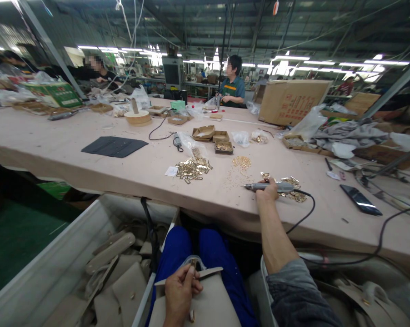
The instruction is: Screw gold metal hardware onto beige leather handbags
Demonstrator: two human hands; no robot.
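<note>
My left hand (182, 290) is closed, its fingers pinching a small gold metal fitting (193, 262) at the flap of a beige bag (213, 304) that lies on my lap. A second metal piece shows on the bag below the fingers. Over the table's front edge, my right hand (267, 192) is wrapped round a grey electric screwdriver (284, 186), its tip pointing left. Tiny gold screws (241, 162) lie scattered beyond that tip. Gold metal plates (295, 194) lie under and beside the right hand, and a larger heap of gold frame-shaped fittings (191, 170) is further left.
Beige bags fill a white bin (106, 204) at my left; another bin (264, 277) with bags stands at my right. The screwdriver's cable (312, 209) runs off rightward. A phone (361, 200), small cardboard trays (223, 146) and a black sheet (114, 146) lie on the table. A co-worker (232, 84) is opposite.
</note>
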